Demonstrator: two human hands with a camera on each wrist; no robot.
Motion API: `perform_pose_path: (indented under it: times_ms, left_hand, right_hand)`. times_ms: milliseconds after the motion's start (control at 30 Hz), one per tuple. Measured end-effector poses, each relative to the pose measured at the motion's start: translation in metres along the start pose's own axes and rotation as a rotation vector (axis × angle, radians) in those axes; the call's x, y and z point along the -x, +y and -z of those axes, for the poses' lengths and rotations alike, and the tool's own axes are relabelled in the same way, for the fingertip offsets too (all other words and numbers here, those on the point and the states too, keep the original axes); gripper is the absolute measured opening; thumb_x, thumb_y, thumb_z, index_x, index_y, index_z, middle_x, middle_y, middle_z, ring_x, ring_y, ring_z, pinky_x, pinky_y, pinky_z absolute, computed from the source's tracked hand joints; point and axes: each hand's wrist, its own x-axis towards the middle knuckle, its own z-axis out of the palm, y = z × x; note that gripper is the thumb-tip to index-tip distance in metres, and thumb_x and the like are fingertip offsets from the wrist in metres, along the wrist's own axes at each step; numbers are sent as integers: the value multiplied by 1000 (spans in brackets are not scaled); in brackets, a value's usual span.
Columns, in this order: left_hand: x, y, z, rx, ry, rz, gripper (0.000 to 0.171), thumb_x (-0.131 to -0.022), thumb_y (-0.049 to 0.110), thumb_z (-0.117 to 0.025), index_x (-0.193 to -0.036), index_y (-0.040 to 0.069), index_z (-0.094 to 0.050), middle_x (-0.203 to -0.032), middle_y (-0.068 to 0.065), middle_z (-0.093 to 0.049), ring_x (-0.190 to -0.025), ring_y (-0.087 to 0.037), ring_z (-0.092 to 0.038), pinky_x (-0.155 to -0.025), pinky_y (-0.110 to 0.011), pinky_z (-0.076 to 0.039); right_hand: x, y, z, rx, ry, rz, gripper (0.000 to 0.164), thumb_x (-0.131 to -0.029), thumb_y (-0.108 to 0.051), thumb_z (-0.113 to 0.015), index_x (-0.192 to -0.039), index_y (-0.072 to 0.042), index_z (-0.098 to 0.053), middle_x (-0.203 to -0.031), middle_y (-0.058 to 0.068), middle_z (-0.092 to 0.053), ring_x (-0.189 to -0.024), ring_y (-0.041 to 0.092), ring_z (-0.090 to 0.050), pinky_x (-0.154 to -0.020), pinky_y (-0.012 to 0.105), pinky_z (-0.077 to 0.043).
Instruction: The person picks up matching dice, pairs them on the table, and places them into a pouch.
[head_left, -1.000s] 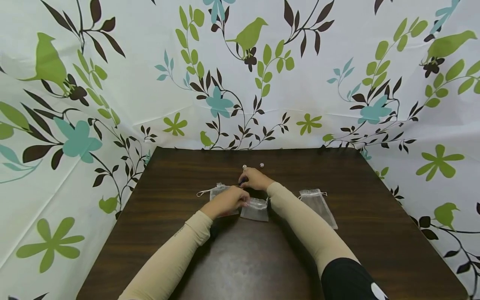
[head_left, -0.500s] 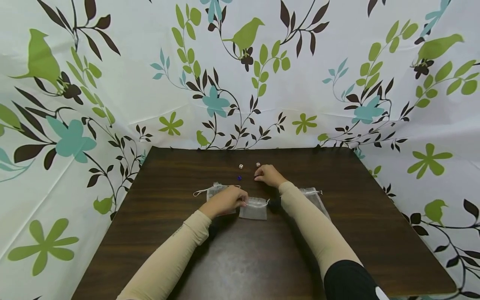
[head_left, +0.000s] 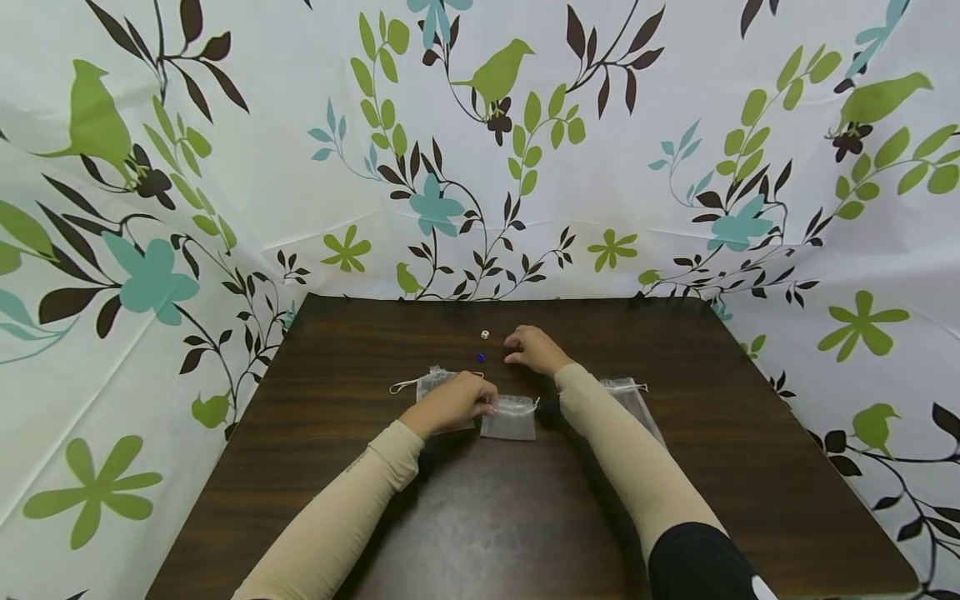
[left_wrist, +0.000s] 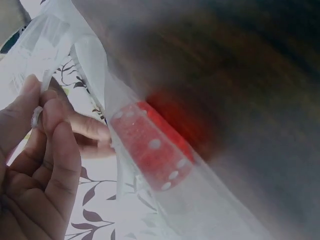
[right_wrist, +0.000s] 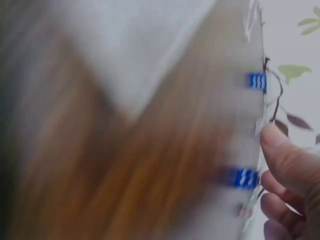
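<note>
**Blue dice (right_wrist: 246, 177) rest on desk (head_left: 480, 517) as right hand (head_left: 534, 350) loosens its pinch**

Seen from the head camera, the right hand bends over the far part of the desk, thumb and fingers apart; half a second ago it was pinching a dark blue die there. To its left sits one blue die (head_left: 481, 357) (a white die (head_left: 485, 334) stands just beyond). The left hand (head_left: 453, 402) pinches the upper left corner of the middle pouch (head_left: 509, 422) and partly covers the left pouch (head_left: 431, 380); the right pouch (head_left: 632, 400) lies partly behind the right forearm.

In the left wrist view, thumb and fingertips close on the sheer fabric, and red shows through it: a die (left_wrist: 155, 145), whether inside or behind is hard to tell.

In the blurred right wrist view, two blue dice lie apart, with nothing visible between thumb and fingers. The release suggests that the blue pair is now set out; the red appears to be left with the pouch.
</note>
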Motion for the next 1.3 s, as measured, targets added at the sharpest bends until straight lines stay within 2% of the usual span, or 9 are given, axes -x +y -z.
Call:
perform_pose_path:
  times_ms: [133,333,433,533,600,733,867,1100,1300]
  left_hand:
    - [-1,1,-1,-1,0,-17,8,-90,13,-76,-83,12,-72,-81,6,-69,-74,-4,-60,-70,-24,-50]
    - [0,4,-3,-22,-12,-32,10,-90,14,-76,-82,13,-71,-80,7,-68,-72,-5,-59,-69,-25,-49]
    - [0,4,-5,-29,-14,-39,10,-91,15,-75,-83,13,-71,-80,7,-67,-73,-4,-58,-69,-24,-49]
    - [1,3,-6,-28,4,-51,11,-90,15,-76,-81,13,-70,-79,7,-67,-72,-4,-57,-68,-24,-48]
    - [1,2,-6,-28,18,-64,13,-89,14,-77,-80,12,-69,-77,6,-66,-71,-5,-57,-68,-24,-48]
    - [2,1,-5,-23,30,-83,13,-88,13,-78,-79,11,-69,-76,6,-66,-70,-5,-56,-68,-23,-48]
    - [3,0,-3,-8,34,-69,13,-88,13,-78,-79,11,-69,-75,6,-65,-70,-5,-56,-67,-23,-48]
    - [5,0,-2,-7,27,-20,13,-89,14,-77,-79,13,-69,-76,8,-65,-70,-4,-55,-66,-23,-48]
    - [2,1,-5,-18,25,-23,13,-89,15,-77,-80,13,-68,-75,8,-65,-68,-4,-54,-64,-23,-47]
  right_hand:
    - [-5,-14,-3,60,-21,104,33,-91,-20,-78,-117,0,-73,-112,10,-67,-106,26,-64,-98,43,-49]
    - [-10,-28,-13,69,-21,196,19,-93,-14,-76,-107,0,-75,-103,9,-69,-96,24,-65,-87,38,-52]
    - [-10,-33,-16,75,-34,202,14,-94,-12,-74,-104,-2,-75,-104,10,-71,-112,30,-64,-98,40,-49]
    - [-10,-35,-16,77,-52,205,12,-95,-10,-72,-105,-4,-75,-108,10,-73,-129,35,-55,-109,45,-41]
    - [-10,-34,-14,70,-51,216,13,-94,-9,-72,-106,-3,-75,-110,11,-72,-128,35,-56,-107,44,-43]
    - [-10,-26,-5,16,2,171,12,-93,-6,-74,-104,-3,-72,-103,10,-71,-100,26,-67,-89,37,-53]
    - [-6,-14,9,-43,75,85,10,-91,-4,-75,-98,-4,-67,-92,7,-68,-84,20,-64,-78,35,-53]
    - [6,10,24,-49,98,21,9,-90,-1,-75,-94,-1,-67,-94,12,-70,-88,25,-66,-83,41,-53]
    - [18,16,16,-46,36,-36,12,-88,-4,-78,-90,-3,-66,-90,8,-69,-84,21,-63,-81,39,-53]
